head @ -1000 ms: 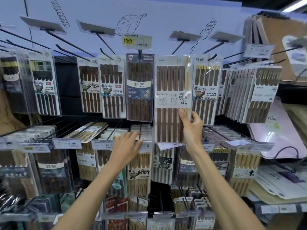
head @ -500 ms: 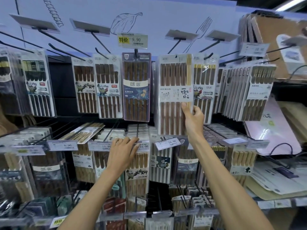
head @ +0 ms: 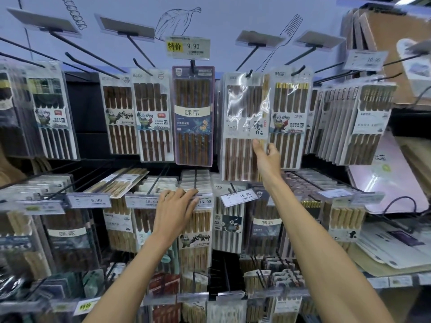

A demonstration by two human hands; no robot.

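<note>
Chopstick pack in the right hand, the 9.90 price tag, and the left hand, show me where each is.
chopstick pack (head: pixel 238 157), head view, brown sticks below its label.
9.90 price tag (head: pixel 187 47), head view, middle of the tag.
left hand (head: pixel 176 212), head view, back of the hand.

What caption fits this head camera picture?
Right hand grips a hanging chopstick pack; left hand touches lower packs.
</note>
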